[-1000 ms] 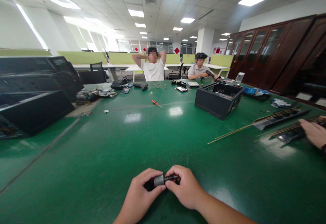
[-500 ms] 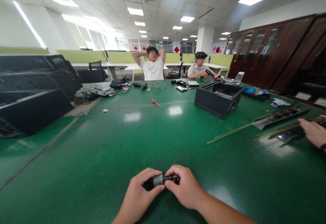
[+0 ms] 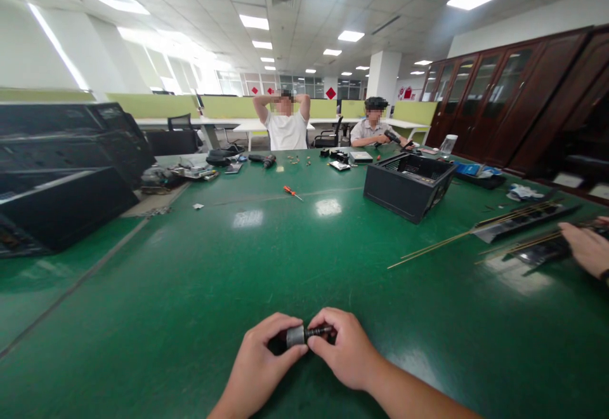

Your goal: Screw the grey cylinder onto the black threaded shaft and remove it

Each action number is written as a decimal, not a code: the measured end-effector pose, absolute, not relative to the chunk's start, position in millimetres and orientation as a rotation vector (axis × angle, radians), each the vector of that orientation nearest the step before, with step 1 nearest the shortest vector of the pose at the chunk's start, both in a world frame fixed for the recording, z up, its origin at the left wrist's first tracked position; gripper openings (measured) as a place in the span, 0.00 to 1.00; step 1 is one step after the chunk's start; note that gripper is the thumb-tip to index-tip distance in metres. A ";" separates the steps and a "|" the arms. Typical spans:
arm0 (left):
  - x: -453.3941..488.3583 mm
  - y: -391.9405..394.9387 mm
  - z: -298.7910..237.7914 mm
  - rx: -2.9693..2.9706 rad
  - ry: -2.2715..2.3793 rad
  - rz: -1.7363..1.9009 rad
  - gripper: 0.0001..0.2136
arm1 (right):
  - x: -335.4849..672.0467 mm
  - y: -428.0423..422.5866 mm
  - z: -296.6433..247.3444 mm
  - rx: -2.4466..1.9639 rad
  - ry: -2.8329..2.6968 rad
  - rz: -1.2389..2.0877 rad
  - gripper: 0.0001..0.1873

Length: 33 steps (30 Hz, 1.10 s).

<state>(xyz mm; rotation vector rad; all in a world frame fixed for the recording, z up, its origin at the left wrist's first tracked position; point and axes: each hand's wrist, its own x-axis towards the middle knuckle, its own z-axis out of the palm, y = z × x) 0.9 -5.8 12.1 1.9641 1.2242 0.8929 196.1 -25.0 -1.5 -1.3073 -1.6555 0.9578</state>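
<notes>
Low in the middle of the view, just above the green table top, my two hands meet around one small part. My left hand [image 3: 259, 359] is closed on its short grey metal cylinder [image 3: 295, 336], thumb below and index finger above. A dark ribbed shaft [image 3: 316, 331] continues from the cylinder to the right, lying level. My right hand [image 3: 345, 346] pinches this shaft between thumb and fingers, hiding some of it. Whether the cylinder and shaft are one piece I cannot tell.
Ahead lies an orange-handled screwdriver [image 3: 291, 192]. A black computer case [image 3: 409, 184] stands to the right, others [image 3: 71, 216] at left. Thin yellowish rods [image 3: 428, 251] lie near a co-worker's hand [image 3: 587, 247]. Two people sit across the table; a power drill [image 3: 263, 160] lies there.
My hands and the part they hold stay practically still. The person in white across the table has shifted their raised arms and head slightly.
</notes>
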 end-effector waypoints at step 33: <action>-1.0 -4.4 9.5 1.967 1.234 0.898 0.10 | 196.5 -25.9 -0.4 -1.311 -1.642 0.983 0.04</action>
